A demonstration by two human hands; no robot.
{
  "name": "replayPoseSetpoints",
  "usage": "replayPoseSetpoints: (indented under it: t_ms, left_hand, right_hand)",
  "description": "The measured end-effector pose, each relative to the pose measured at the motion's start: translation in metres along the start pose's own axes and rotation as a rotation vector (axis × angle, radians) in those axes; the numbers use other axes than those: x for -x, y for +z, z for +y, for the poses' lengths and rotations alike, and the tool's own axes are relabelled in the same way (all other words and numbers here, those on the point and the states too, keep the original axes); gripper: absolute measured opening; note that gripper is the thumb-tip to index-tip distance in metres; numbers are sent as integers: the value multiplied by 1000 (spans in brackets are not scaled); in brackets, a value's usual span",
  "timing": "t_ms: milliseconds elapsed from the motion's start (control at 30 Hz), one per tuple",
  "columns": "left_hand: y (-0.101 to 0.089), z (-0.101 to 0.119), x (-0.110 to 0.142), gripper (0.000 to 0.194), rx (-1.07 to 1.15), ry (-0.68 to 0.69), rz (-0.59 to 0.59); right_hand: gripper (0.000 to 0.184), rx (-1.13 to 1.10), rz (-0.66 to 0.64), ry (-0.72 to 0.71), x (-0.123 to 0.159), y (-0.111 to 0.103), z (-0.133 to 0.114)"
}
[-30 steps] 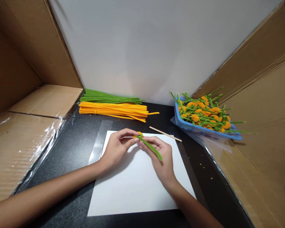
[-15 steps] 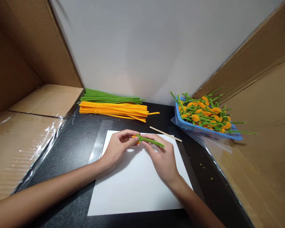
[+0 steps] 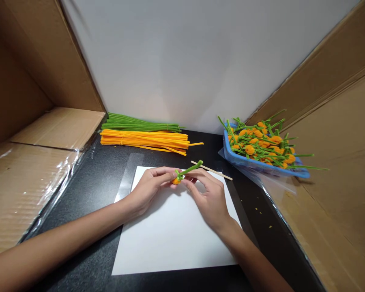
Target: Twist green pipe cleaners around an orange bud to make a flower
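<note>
Your left hand point(image 3: 149, 188) and right hand point(image 3: 208, 198) are clamped together on one orange pipe-cleaner bloom point(image 3: 176, 181), partly hidden by your fingers, with its green stem point(image 3: 190, 168) rising toward one o'clock. It sits at the top edge of the white paper sheet point(image 3: 170, 243). One wooden stick point(image 3: 211, 170) lies just beside the stem's tip. Two bundles of pipe cleaners, green point(image 3: 140, 126) and orange point(image 3: 142, 142), lie at eleven o'clock. One blue tray point(image 3: 226, 146) at one o'clock holds too many blooms to count.

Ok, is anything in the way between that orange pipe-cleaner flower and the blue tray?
Only a thin wooden stick, lying flat across the line from the orange pipe-cleaner flower, held in the left hand and right hand, to the blue tray.
</note>
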State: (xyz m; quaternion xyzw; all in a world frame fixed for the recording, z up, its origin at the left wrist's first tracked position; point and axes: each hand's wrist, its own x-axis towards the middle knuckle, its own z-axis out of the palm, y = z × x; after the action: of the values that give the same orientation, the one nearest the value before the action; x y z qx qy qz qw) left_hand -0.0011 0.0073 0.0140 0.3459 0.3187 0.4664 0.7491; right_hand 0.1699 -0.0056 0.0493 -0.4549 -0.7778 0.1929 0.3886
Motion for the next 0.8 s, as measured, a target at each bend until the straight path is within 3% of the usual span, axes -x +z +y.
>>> replayPoseSetpoints:
  t_ms: [133,233,367,633,800]
  left_hand:
    - [-1,-3,2,39,-152,133,107]
    - [-1,-5,5,31,-264,248,160]
    - [0,-5,8,26,-394,295,173]
    - [-2,-4,6,24,-558,390,93]
    - [-1,0,7,17,-623,333,21]
  right_hand:
    - [16,43,-12,-49,2,2,-3]
    - [24,40,-12,-53,4,3,-6]
    - [26,47,-6,-74,5,3,-8]
    - [25,136,-30,-193,2,-2,-6]
    - [32,239,-109,-267,2,-5,-1]
